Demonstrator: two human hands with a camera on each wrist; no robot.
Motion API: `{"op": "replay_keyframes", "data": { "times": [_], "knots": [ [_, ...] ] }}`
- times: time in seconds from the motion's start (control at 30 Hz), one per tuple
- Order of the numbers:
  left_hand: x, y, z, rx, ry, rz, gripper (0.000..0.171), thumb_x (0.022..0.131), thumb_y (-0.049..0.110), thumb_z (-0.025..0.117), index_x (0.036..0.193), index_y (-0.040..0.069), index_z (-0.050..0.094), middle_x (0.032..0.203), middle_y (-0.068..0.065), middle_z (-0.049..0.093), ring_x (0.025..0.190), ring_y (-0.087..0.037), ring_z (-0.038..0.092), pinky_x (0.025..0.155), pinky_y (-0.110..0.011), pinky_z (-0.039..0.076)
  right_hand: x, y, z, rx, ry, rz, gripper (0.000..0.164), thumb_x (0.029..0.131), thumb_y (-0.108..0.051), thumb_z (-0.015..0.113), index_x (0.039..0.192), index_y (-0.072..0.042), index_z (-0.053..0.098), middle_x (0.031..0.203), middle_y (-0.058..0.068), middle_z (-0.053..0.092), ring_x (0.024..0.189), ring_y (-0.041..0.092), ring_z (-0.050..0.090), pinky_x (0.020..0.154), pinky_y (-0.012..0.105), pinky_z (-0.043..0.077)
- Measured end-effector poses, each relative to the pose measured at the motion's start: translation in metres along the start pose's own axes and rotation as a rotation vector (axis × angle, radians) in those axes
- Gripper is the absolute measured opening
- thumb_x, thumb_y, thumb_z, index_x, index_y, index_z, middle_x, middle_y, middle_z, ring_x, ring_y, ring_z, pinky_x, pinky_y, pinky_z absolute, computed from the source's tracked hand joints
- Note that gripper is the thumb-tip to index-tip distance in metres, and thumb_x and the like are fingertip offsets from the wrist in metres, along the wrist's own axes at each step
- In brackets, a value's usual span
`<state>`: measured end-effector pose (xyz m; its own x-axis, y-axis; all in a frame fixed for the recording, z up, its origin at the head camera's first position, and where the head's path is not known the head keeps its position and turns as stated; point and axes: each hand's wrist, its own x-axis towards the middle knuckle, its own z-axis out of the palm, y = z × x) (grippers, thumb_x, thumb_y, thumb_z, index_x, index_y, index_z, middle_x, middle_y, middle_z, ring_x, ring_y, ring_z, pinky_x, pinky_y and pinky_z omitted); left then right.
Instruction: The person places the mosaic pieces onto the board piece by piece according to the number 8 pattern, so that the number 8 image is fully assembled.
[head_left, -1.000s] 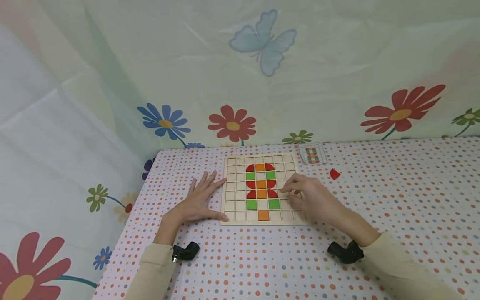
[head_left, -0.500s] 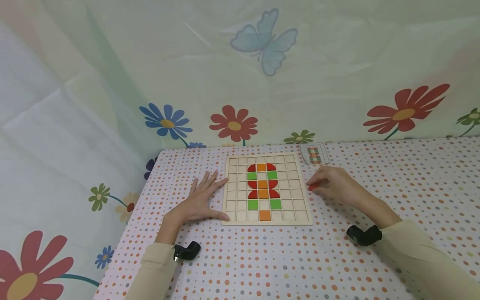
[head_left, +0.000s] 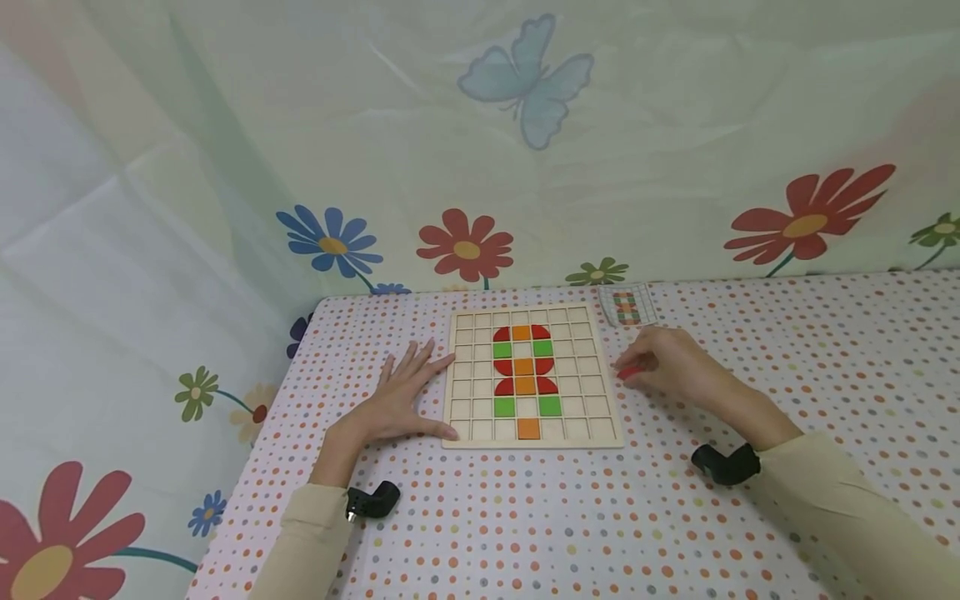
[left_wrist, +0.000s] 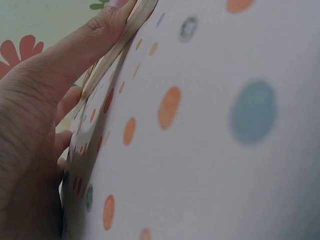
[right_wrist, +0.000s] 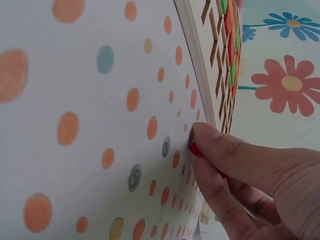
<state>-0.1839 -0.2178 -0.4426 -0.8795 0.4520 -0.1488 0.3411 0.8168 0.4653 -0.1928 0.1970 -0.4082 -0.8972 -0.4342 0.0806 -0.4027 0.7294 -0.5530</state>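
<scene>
A wooden grid board [head_left: 480, 443] lies on the dotted tablecloth, with red, green and orange tiles set in its middle columns. My left hand [head_left: 401, 400] is spread along the board's left side; its thumb touches the near left corner, as the left wrist view also shows at the board's edge [left_wrist: 117, 47]. Just right of the board, my right hand [head_left: 671, 367] pinches a red tile [head_left: 630, 372] between thumb and fingers. In the right wrist view the same red tile [right_wrist: 195, 149] shows only in part, mostly hidden by the fingertips.
A small pattern card [head_left: 627, 306] printed with a coloured grid lies beyond the board's far right corner. Behind the table hangs a flowered cloth [head_left: 652, 142]. The tablecloth [head_left: 487, 525] runs on in front of the board and to its right.
My right hand has left the board's right part, moved right and picked up the red tile that lay on the tablecloth. Since half a second ago it has barely moved. The left hand stays put.
</scene>
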Motion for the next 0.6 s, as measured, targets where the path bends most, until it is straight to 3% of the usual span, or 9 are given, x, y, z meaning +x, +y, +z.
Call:
{"op": "replay_keyframes", "data": {
  "times": [0.23,0.47,0.6],
  "knots": [
    [-0.001,0.001,-0.001,-0.003,0.003,0.006,0.114,0.075,0.056,0.090,0.167,0.023,0.031,0.176,-0.011,0.004,0.161,-0.037,-0.007,0.126,-0.063,-0.007,-0.003,-0.007,0.004,-0.013,0.005,0.033,0.016,0.080,0.006,0.086,0.095,0.002,0.082,0.082,0.002,0.062,0.078,0.017,0.059,0.064,0.025,0.050],
    [0.000,-0.002,0.000,-0.008,-0.005,0.015,0.117,0.074,0.061,0.088,0.168,0.024,0.028,0.176,-0.011,0.002,0.161,-0.037,-0.009,0.125,-0.064,-0.009,-0.013,-0.026,0.009,0.011,0.031,0.037,0.018,0.086,0.003,0.082,0.104,0.004,0.081,0.086,0.005,0.053,0.077,0.018,0.043,0.060,0.025,0.036],
    [0.001,-0.003,0.001,-0.011,0.000,0.013,0.117,0.074,0.061,0.088,0.167,0.025,0.029,0.176,-0.010,0.002,0.161,-0.037,-0.009,0.126,-0.064,-0.009,-0.016,-0.046,0.014,0.069,0.027,-0.008,0.014,0.086,0.004,0.082,0.099,-0.002,0.081,0.087,0.000,0.058,0.079,0.015,0.050,0.063,0.022,0.045]
  ]
}}
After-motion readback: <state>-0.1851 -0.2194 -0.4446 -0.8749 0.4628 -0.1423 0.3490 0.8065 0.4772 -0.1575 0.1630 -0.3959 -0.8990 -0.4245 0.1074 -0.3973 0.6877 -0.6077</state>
